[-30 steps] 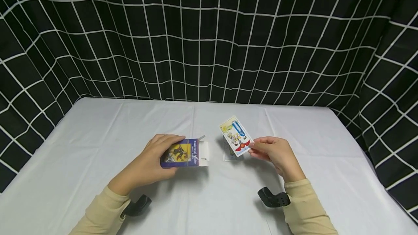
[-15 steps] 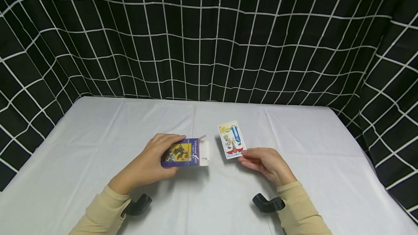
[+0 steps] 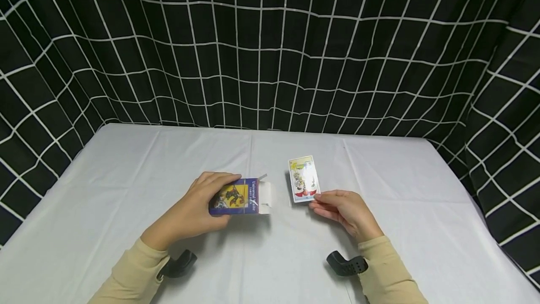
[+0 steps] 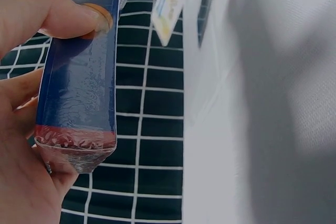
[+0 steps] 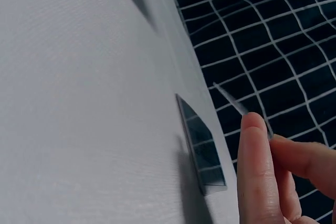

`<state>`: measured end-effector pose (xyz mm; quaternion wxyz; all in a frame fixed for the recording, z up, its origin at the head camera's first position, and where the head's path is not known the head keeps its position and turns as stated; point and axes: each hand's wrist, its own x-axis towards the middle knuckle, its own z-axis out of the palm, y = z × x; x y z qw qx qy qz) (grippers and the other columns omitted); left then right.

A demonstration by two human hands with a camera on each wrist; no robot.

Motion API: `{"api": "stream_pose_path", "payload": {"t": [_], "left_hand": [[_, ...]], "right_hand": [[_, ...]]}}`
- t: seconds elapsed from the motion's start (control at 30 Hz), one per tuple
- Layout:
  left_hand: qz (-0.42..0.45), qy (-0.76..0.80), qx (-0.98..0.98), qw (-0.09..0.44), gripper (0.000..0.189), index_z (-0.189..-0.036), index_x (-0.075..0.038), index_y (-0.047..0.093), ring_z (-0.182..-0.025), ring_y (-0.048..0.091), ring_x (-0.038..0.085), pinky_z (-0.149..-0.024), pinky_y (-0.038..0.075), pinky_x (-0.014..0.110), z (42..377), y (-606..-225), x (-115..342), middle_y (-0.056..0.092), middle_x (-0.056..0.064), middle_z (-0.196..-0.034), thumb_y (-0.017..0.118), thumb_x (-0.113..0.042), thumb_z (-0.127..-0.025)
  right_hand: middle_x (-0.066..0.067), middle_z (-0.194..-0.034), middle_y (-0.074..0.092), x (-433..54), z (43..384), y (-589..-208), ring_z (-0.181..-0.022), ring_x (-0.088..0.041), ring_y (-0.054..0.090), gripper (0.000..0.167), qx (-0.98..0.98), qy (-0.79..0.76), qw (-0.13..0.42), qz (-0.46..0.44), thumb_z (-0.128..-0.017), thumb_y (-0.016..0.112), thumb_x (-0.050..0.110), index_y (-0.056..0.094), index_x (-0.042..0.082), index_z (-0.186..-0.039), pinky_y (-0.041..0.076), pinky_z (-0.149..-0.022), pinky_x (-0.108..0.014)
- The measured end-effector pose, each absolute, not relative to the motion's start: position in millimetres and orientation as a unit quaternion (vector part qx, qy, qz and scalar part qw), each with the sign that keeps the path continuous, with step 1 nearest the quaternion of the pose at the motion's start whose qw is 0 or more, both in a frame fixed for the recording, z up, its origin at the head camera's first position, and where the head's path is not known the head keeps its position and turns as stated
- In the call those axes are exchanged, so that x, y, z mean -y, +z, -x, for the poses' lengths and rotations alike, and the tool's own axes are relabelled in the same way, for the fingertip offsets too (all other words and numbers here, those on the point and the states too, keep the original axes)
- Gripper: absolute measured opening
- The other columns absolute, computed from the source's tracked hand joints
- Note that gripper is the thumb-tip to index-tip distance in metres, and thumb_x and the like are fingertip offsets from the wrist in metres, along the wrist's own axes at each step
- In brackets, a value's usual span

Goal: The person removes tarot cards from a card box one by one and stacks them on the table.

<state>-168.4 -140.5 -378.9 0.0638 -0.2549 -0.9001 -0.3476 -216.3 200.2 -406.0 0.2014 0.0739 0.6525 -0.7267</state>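
My left hand (image 3: 196, 210) grips a blue and purple tarot card box (image 3: 234, 197) by its sides, above the table. The box's white end flap (image 3: 264, 198) stands open on the right, and clear plastic wrap (image 4: 79, 156) clings to its other end in the left wrist view. Between thumb and fingertips, my right hand (image 3: 343, 210) pinches a tarot card (image 3: 303, 179) by its lower right corner, picture side up with some glare. Below that card, another card (image 5: 202, 148) lies flat on the table, shiny in the right wrist view and almost wholly hidden in the head view.
A white cloth (image 3: 139, 201) with fold creases covers the table. Behind it and at both sides hangs black fabric (image 3: 270, 50) with a white grid. Black wrist mounts (image 3: 348, 263) sit under both sleeves.
My right hand has moved left and nearer, and the pinched card has turned more upright, over the lying card. Since half a second ago it has shifted slightly right. The left hand holds nearly still.
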Motion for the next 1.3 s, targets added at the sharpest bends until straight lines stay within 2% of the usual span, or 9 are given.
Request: {"api": "stream_pose_path", "payload": {"t": [0.17, 0.47, 0.8, 1.3], "left_hand": [[0.255, -0.347, 0.900, 0.060, 0.080, -0.144, -0.014, 0.051, -0.131, 0.045, 0.024, -0.108, 0.037, 0.051, 168.7, -379.1, 139.5, 0.057, 0.005, -0.141, 0.079, -0.014, -0.068], [0.259, -0.345, 0.900, 0.059, 0.080, -0.143, -0.014, 0.051, -0.130, 0.045, 0.023, -0.108, 0.037, 0.050, 169.5, -380.1, 138.8, 0.057, 0.004, -0.142, 0.078, -0.014, -0.069], [0.258, -0.346, 0.900, 0.058, 0.081, -0.144, -0.015, 0.051, -0.130, 0.045, 0.023, -0.109, 0.036, 0.050, 169.7, -380.7, 139.0, 0.056, 0.004, -0.142, 0.079, -0.014, -0.068], [0.257, -0.346, 0.900, 0.057, 0.080, -0.143, -0.014, 0.051, -0.130, 0.045, 0.023, -0.108, 0.036, 0.049, 168.7, -379.6, 139.2, 0.057, 0.004, -0.142, 0.078, -0.014, -0.069]], "right_hand": [[-0.006, -0.075, 0.074, -197.1, 217.4, -408.5, -0.073, -0.011, 0.074, 0.013, -0.647, -0.727, 0.207, -0.096, -0.092, 0.058, -0.003, 0.060, -0.009, -0.103, 0.059, -0.074, -0.022], [-0.005, -0.071, 0.073, -194.0, 221.3, -413.5, -0.069, -0.010, 0.073, 0.019, -0.664, -0.708, 0.208, -0.115, -0.090, 0.062, -0.003, 0.060, -0.012, -0.106, 0.059, -0.069, -0.021], [-0.003, -0.063, 0.071, -194.4, 225.0, -419.7, -0.057, -0.008, 0.070, 0.006, -0.690, -0.675, 0.231, -0.126, -0.089, 0.064, 0.001, 0.061, -0.004, -0.091, 0.058, -0.060, -0.020], [0.000, -0.055, 0.067, -190.5, 224.1, -420.9, -0.049, -0.005, 0.065, 0.015, -0.776, -0.582, 0.214, -0.115, -0.088, 0.066, 0.007, 0.060, -0.006, -0.093, 0.055, -0.052, -0.020]]}}
